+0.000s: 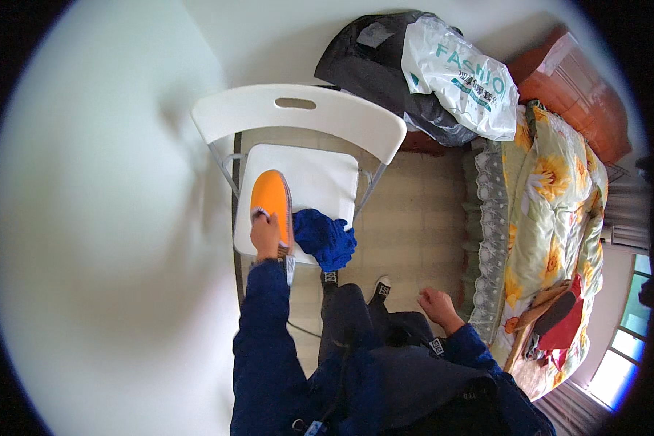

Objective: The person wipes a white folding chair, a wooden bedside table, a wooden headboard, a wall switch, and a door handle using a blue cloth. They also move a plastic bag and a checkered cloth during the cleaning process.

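An orange slipper (272,194) with a striped edge lies over the left part of the white chair's seat (305,163), toe pointing away from me. My left hand (266,236) is closed on it at the opening; part of the slipper is hidden under my fingers. Right beside it, a crumpled dark blue cloth (325,238) hangs partly over the seat's front edge. My right hand (439,305) is away from the chair, low by the bed's side, with its fingers curled in and nothing visible in them.
The folding chair's backrest (298,109) rises at the far side. Black and white plastic bags (458,73) sit behind it to the right. Along the right runs a bed with a flowered quilt (552,189), with red and brown items (559,320) on it. A white wall (116,218) borders the left.
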A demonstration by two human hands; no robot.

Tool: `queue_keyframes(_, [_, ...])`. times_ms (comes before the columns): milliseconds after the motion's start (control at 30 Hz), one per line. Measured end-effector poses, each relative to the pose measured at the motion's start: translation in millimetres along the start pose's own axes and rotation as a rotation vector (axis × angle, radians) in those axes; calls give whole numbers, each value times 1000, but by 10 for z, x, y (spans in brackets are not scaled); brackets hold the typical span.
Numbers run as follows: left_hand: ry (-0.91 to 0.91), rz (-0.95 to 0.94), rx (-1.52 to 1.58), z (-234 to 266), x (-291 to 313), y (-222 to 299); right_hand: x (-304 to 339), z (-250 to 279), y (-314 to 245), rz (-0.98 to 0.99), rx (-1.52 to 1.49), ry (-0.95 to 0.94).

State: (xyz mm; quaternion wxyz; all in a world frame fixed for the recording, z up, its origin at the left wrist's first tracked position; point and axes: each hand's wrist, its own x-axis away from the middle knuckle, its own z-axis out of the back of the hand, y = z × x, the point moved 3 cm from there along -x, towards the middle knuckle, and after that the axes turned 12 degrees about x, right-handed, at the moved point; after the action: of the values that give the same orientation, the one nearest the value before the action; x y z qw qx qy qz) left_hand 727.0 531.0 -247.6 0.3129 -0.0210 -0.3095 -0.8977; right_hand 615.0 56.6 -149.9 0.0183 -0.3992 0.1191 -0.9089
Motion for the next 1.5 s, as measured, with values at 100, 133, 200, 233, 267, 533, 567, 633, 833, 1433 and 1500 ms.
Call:
queue_keyframes(100, [-221, 339, 951, 81, 571, 361, -157, 279, -657, 157, -59, 165])
queue_keyframes(133, [-238, 452, 1260, 14, 851, 536, -178, 340, -862, 231, -33, 240])
queue_keyframes(200, [-342, 505, 1342, -136, 1302, 893, -138, 424, -1118, 366, 78, 409])
queue_keyframes(233, [-396, 464, 1302, -226, 1523, 1072, -82, 451, -1179, 433, 141, 544])
queue_keyframes(267, [-466, 556, 1322, -358, 1694, 1253, -70, 415, -1145, 332, 141, 428])
queue_keyframes(533, [-1280, 342, 874, -926, 2876, 2294, 371, 287, 800, -390, -355, 510])
queue_keyframes(567, [-1289, 302, 801, -956, 2928, 2362, 438, 246, 1147, -486, -449, 503])
queue_keyframes(633, [-1262, 232, 710, -1001, 2957, 2475, 731, 222, 1951, -693, -597, 672])
queue_keyframes(833, [-1142, 263, 624, -1077, 3007, 2534, 1455, 632, 4180, -891, -814, 1552])
queue_keyframes(1433, [-430, 344, 891, 23, 2470, 225, -967, -716, 224, 387, 282, 96])
queue_keyframes(1500, [-233, 411, 966, 104, 2125, -444, -976, -746, -294, 293, 236, -52])
